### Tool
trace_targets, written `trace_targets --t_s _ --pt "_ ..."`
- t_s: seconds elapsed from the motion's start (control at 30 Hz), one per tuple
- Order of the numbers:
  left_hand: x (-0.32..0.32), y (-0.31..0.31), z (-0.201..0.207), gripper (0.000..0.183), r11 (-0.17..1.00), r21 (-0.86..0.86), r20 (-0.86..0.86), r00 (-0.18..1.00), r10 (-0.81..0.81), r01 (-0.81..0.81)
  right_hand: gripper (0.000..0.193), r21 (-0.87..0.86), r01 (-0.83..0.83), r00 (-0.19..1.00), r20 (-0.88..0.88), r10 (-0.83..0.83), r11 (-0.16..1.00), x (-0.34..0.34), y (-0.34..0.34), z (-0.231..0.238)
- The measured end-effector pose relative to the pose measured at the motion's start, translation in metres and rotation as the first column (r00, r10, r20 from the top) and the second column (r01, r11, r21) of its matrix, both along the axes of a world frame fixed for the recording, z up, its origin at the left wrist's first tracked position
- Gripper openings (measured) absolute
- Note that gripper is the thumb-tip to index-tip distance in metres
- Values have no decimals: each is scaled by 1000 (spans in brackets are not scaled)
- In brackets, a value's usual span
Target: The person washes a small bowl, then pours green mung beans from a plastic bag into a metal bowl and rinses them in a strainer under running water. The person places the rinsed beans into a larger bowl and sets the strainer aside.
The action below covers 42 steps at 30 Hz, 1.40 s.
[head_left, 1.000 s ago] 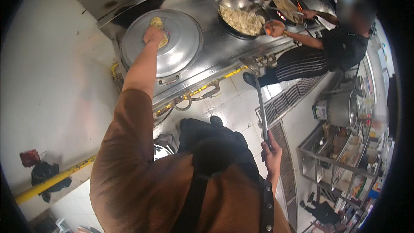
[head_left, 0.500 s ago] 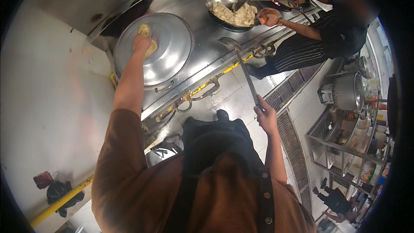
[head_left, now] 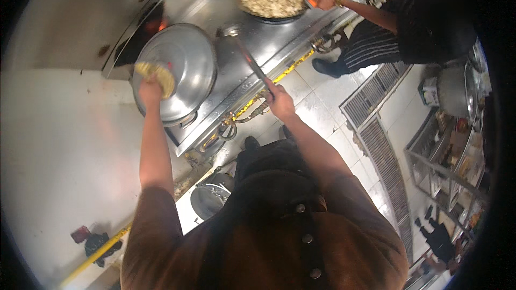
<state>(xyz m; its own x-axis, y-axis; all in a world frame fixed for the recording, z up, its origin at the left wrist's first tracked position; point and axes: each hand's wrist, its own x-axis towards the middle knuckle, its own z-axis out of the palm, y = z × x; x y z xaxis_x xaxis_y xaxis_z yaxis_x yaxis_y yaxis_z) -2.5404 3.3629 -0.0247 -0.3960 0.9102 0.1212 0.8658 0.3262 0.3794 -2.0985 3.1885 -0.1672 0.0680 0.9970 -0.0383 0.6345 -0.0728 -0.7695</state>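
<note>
So our left arm is reaching forward and a bit out to the left, pretty much straight from sleeve to wrist, with the left hand (head_left: 151, 92) closed around a yellowish cloth (head_left: 167, 81). That cloth bunches out past the knuckles and lies over the big round metal lid (head_left: 192, 63), which spreads mostly ahead of and to the right of that hand. It's kinda blurry there, so we honestly can't tell if our fingers have hold of a handle under the cloth. Our right arm comes up from lower right and angles inward, with the forearm slanting toward the middle and the right hand (head_left: 280, 102) wrapped around the dark end of a long ladle (head_left: 256, 67). The ladle points away from us and to the left of that hand, so its bowl hangs over the steel stovetop (head_left: 285, 33), near the lid's right side. Yellow pipe (head_left: 294, 67) along the stove front is just ahead of our right hand. Well beyond it there's a wok (head_left: 277, 20) full of pale chopped food (head_left: 277, 0), with a co-worker's hand (head_left: 324, 0) at its right edge, well apart from both of ours.
</note>
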Motion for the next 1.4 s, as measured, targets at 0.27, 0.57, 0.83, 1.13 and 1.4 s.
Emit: trace_targets --t_s 0.27,0.57,0.83,1.13,1.4 --pt "136 -227 42 35 962 237 331 920 -209 133 79 129 75 993 -102 -62 989 -1 -12 -38" --pt "119 -310 -30 30 892 -379 36 967 -251 245 62 -155 410 902 -82 -425 899 145 -116 -70" --pt "-20 -255 -107 42 884 -428 -162 947 -278 187 42 -420 716 698 394 -598 558 268 -388 -166" --pt "35 -241 -213 38 940 -340 310 947 82 30 40 -731 623 670 314 -672 279 123 -613 -144" --pt "80 -228 -300 51 721 -668 736 -310 602 -185 44 -922 379 458 108 -882 84 -6 -632 -123"
